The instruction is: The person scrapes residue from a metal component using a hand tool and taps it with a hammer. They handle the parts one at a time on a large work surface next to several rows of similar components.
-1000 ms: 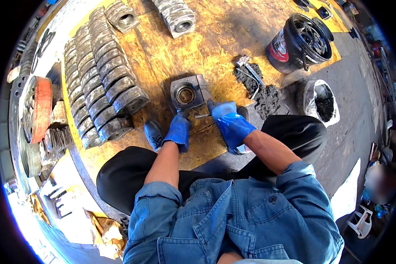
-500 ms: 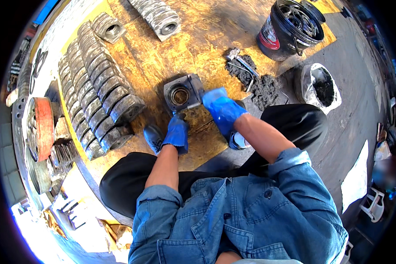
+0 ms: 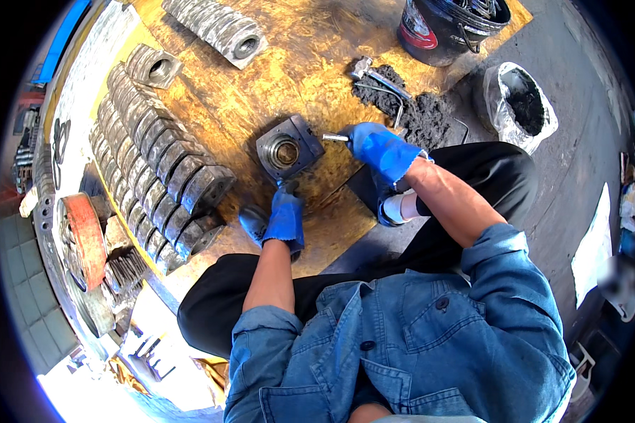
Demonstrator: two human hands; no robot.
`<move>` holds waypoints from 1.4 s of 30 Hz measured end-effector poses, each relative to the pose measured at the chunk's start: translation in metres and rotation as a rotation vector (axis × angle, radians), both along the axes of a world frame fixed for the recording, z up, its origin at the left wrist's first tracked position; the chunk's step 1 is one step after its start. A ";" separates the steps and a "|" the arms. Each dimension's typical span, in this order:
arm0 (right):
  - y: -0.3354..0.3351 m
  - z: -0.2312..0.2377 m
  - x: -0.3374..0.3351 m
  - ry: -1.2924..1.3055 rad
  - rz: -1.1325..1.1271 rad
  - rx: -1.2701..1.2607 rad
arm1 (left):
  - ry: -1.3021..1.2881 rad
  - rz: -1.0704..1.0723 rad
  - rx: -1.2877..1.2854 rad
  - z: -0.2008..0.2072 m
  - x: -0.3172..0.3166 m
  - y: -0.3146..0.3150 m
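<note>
Nearest the viewer, denim sleeves (image 3: 402, 338) and dark trousers (image 3: 219, 310) fill the lower frame. The left hand (image 3: 286, 217), in a blue glove, extends toward 12 o'clock; its fingertips rest on the near corner of a square metal housing (image 3: 289, 148) with a round central bore. Whether this grip is closed on the corner or only pressing it cannot be told. The right hand (image 3: 381, 148), also gloved in blue, lies at 3 o'clock of the housing, its grip closed around a small metal tool (image 3: 335, 137) whose tip touches the housing's right edge.

The housing lies flat on a stained yellow board (image 3: 289, 70). At 9 o'clock of it, a curved row of similar grey castings (image 3: 155, 162) lies packed side by side. At 1 o'clock, a hammer (image 3: 377, 74) rests on a heap of dark grime (image 3: 416, 106). Farther, at 12 o'clock, a second row of castings (image 3: 215, 28) lies; at 2 o'clock stand a black bucket (image 3: 444, 25) and a lined sack of dark debris (image 3: 518, 99).
</note>
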State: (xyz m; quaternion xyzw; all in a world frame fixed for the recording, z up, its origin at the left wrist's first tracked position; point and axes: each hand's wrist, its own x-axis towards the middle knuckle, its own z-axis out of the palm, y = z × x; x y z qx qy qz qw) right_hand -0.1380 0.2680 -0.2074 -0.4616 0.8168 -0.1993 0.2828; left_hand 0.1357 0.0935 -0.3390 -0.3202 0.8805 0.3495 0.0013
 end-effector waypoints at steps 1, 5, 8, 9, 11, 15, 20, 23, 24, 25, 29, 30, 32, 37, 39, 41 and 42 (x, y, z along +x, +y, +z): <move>0.002 0.002 -0.005 -0.021 0.002 0.001 | 0.003 -0.004 0.017 0.004 -0.003 0.002; -0.004 -0.005 -0.014 -0.035 0.044 0.093 | -0.021 0.015 0.076 0.014 -0.008 0.004; -0.015 -0.024 -0.007 0.006 0.029 0.150 | -0.031 -0.006 0.051 0.015 -0.012 0.006; -0.016 -0.034 -0.007 0.018 0.016 0.172 | -0.028 -0.023 0.035 0.014 -0.014 0.007; -0.024 -0.038 -0.005 -0.046 0.015 0.180 | 0.006 -0.026 0.012 0.007 -0.008 0.004; -0.025 -0.042 -0.013 -0.056 0.049 0.169 | 0.028 -0.025 0.030 -0.004 0.000 -0.002; -0.020 -0.030 -0.029 -0.016 0.062 -0.097 | -0.035 0.013 0.078 0.002 -0.005 0.002; -0.014 -0.052 -0.035 -0.054 0.099 -0.179 | -0.007 0.006 0.068 0.004 -0.009 0.006; -0.004 -0.063 -0.041 -0.092 0.124 -0.251 | -0.005 0.010 0.078 0.004 -0.015 0.008; -0.019 -0.052 -0.031 -0.067 0.122 -0.201 | 0.015 0.036 0.069 0.005 -0.003 0.000; -0.041 -0.001 -0.054 -0.099 0.144 0.169 | -0.023 0.077 0.080 -0.006 -0.006 0.004; -0.055 0.007 -0.054 -0.142 0.176 0.269 | -0.080 0.112 0.066 -0.008 0.000 0.001; -0.065 0.018 -0.052 -0.212 0.148 0.304 | -0.165 0.098 0.018 -0.009 0.001 -0.003; -0.066 -0.025 -0.068 -0.245 0.195 0.240 | -0.296 0.114 0.066 0.002 -0.023 0.004; -0.086 -0.011 -0.049 -0.249 0.236 0.277 | -0.373 0.174 0.098 -0.005 -0.009 -0.001; -0.087 -0.003 -0.061 -0.312 0.178 0.355 | -0.383 0.155 0.130 0.000 -0.018 0.000; -0.088 0.003 -0.067 -0.357 0.109 0.389 | -0.390 0.149 0.146 0.003 -0.020 0.000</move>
